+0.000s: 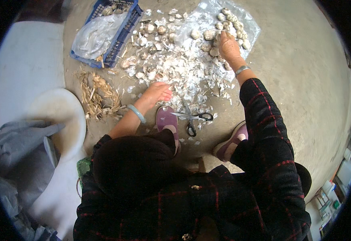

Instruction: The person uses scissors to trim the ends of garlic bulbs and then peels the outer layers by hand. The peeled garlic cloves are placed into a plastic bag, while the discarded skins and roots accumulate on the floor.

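Over the garlic bulbs (237, 25) on a clear plastic sheet (253, 27) reaches my right hand (230, 48). Its fingertips are down among the bulbs, and I cannot tell whether they grip one. My left hand (156, 92) hovers at the near edge of a heap of papery garlic skins (175, 64), its fingers loosely apart with nothing visible in them. Scissors with black handles (190, 117) lie spread on the floor by my shoe (166, 117). More bulbs, some brownish and unpeeled (150, 28), are scattered to the left of the sheet.
A blue plastic crate (116, 45) at the upper left holds a clear plastic bag (98, 36) and some garlic. Braided dry garlic stalks (98, 95) lie below it. Farther left stands a round white object (70, 120) with dark plastic sheeting (22, 153) over it.
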`<state>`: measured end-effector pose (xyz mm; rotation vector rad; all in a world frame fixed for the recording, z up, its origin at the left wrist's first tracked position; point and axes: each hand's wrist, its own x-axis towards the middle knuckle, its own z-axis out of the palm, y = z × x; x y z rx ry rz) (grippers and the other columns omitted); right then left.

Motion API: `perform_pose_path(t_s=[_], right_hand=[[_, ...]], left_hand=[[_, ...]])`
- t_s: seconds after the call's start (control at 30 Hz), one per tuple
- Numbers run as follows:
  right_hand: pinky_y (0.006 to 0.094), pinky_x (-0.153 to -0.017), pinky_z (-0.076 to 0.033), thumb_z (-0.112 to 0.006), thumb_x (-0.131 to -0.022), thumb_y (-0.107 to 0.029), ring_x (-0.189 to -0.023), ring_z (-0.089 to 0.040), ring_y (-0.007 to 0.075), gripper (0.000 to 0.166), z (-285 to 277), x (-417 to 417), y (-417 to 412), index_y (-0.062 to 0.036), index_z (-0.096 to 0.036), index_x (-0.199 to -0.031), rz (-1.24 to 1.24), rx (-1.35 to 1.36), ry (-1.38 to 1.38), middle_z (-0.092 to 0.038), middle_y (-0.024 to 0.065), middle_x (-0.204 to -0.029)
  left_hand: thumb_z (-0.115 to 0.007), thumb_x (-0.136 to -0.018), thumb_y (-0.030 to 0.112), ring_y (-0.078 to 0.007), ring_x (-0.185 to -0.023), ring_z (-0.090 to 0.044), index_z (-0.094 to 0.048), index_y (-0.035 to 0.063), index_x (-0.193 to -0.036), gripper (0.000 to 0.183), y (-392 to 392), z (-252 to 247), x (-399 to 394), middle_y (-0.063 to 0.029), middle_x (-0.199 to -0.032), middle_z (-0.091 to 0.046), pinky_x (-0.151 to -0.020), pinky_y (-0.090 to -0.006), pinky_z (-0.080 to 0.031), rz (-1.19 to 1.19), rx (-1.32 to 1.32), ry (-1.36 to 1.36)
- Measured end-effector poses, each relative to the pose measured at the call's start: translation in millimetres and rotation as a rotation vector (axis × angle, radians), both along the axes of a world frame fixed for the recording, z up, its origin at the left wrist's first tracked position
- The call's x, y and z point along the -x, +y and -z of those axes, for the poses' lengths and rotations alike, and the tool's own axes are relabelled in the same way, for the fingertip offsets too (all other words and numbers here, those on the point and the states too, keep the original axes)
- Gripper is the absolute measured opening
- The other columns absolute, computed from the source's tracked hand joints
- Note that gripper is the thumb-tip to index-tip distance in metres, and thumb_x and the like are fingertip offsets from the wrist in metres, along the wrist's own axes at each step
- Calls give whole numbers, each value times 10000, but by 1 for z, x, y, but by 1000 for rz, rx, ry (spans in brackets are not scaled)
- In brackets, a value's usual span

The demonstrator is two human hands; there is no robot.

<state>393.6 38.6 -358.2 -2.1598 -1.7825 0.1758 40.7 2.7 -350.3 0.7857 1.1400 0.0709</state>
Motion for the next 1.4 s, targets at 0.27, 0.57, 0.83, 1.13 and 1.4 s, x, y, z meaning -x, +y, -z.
perform_pose_path(t_s=[0.27, 0.57, 0.83, 1.13, 1.4], right_hand=[[458, -809, -538, -623, -800, -158, -924, -615, 405, 216, 14, 90, -76, 23, -620, -917, -188, 119, 170, -619, 245, -978], [388, -893, -542, -619, -896, -287, -1006, -667, 287, 387, -24, 165, -152, 21, -608, -1131, -433, 1083, 176, -667, 195, -1106], [422, -818, -542, -568, -887, -180, -980, -670, 344, 247, -12, 186, -192, -30, -639, -1070, -369, 991, 164, -675, 190, -1075], [440, -809, -540, -577, -845, -158, -960, -675, 349, 209, 22, 149, -197, -49, -669, -997, -421, 1079, 4, -696, 171, -1022], [434, -824, -541, -587, -845, -165, -1011, -668, 323, 218, 25, 134, -196, -58, -689, -1005, -418, 1093, -37, -691, 164, -1067]], left_hand=[[-539, -961, 149, -220, -714, -676, -591, -32, -1071, 218, 30, 36, 51, -146, -873, -677, -624, -314, -578, -214, -198, 179], [-642, -826, 86, -240, -839, -648, -619, -16, -1088, 283, 47, 83, 94, -131, -934, -675, -758, -344, -522, -403, -714, 520], [-704, -794, 168, -373, -1036, -602, -633, -10, -1133, 389, 51, 71, 81, -215, -1115, -634, -902, -424, -479, 110, -1027, 683], [-623, -827, 105, -386, -1117, -520, -604, -40, -1113, 322, 60, 39, 62, -228, -1142, -561, -976, -467, -426, 30, -1132, 729], [-546, -868, 27, -377, -1221, -460, -592, 16, -1203, 339, 164, -45, 92, -184, -1297, -533, -1035, -456, -382, -258, -1765, 715]])
